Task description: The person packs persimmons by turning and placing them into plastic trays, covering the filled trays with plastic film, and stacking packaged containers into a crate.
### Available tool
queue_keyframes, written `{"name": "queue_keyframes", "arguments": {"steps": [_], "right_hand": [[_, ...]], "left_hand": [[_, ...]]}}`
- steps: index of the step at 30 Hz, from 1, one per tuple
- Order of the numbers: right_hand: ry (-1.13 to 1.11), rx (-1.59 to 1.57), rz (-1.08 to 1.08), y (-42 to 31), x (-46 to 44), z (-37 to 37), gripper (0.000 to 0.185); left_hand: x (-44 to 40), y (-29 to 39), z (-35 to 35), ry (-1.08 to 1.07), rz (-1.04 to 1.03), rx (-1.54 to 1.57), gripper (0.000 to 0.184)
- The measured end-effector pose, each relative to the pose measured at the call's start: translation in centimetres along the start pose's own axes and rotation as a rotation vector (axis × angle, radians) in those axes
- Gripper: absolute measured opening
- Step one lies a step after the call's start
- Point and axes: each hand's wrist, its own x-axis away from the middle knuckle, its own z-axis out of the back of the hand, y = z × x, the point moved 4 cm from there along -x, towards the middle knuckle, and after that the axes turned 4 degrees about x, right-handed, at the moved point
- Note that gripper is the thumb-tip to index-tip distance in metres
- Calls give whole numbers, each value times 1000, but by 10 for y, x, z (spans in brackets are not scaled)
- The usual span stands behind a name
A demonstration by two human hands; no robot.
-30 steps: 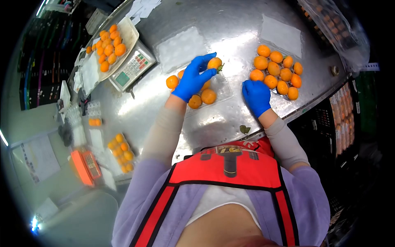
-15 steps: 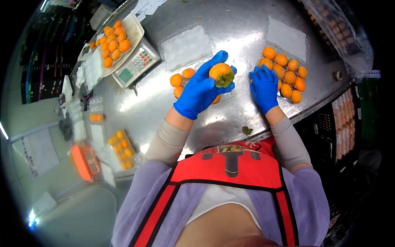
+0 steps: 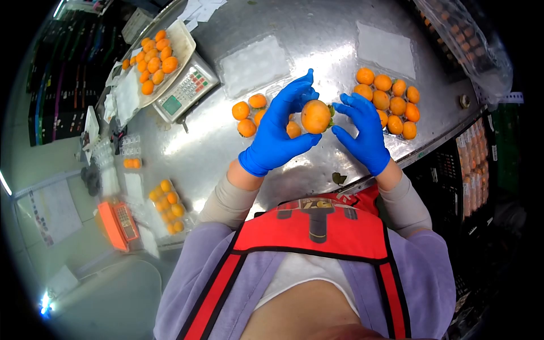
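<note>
In my blue-gloved left hand (image 3: 275, 136) is an orange persimmon (image 3: 315, 117), held between thumb and fingers above the table. Its green leafy calyx (image 3: 331, 115) points right, toward my right hand. My right hand (image 3: 365, 135), also gloved in blue, is open with thumb and fingers apart, close to the calyx; contact cannot be made out. Behind the left hand lies a tray with several persimmons (image 3: 246, 127), partly hidden by that hand. Just beyond the right hand sits a fuller tray of persimmons (image 3: 398, 106), its clear lid with a white pad (image 3: 386, 51) folded back.
A weighing scale (image 3: 186, 93) at the upper left carries a pan of persimmons (image 3: 153, 62). Another packed tray (image 3: 168, 207) and an orange scale (image 3: 118, 225) are at the lower left. A loose leaf (image 3: 339, 178) lies near the metal table's (image 3: 215, 153) front edge.
My right hand has left the full tray and come left beside the held persimmon, opening its fingers. The persimmon has turned, so its calyx now faces right instead of toward me.
</note>
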Motion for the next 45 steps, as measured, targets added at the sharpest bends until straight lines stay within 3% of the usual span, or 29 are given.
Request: {"name": "queue_keyframes", "arguments": {"steps": [2, 3, 5, 6, 9, 13, 16, 18, 21, 30, 34, 36, 39, 42, 45], "right_hand": [[15, -688, -153, -11, -8, 8, 57], [16, -687, -154, -19, -12, 11, 57], [1, -1332, -281, -35, -20, 12, 69], [-51, -1397, -330, -42, -21, 10, 76], [28, -1279, -212, -52, -27, 8, 74], [47, -1169, -212, -54, -30, 10, 74], [144, -996, -137, -56, -29, 15, 75], [259, -791, -77, -57, -27, 19, 74], [324, -701, -45, -59, -24, 19, 69], [309, -466, 71, -60, -18, 16, 65], [305, -462, 86, -58, -20, 22, 72], [295, -764, -41, -50, -19, 21, 81], [182, -901, -128, -42, -22, 19, 85], [148, -1130, -155, -43, -23, 8, 82], [128, -1154, -144, -49, -25, 4, 80]], "left_hand": [[1, -4, -2, 15, -22, -28, 83], [1, -4, -2, 34, -46, -58, 87], [0, -2, -4, 37, -53, -68, 86], [0, -1, -4, 42, -61, -77, 85], [1, -2, -1, 37, -83, -74, 84], [2, -1, 1, -2, -136, -230, 79], [2, -2, 2, 49, -126, -164, 83], [3, -8, 4, 40, -25, 139, 84], [3, -8, 6, 20, 80, 299, 85], [4, -9, -5, -16, 248, 441, 87], [5, -10, -4, 73, 153, 377, 84], [5, -8, 1, 109, 21, 219, 83], [5, -4, 2, 135, -28, 131, 82], [6, -3, 2, 106, -20, 74, 82], [5, 0, -2, 101, -93, 44, 81]]}}
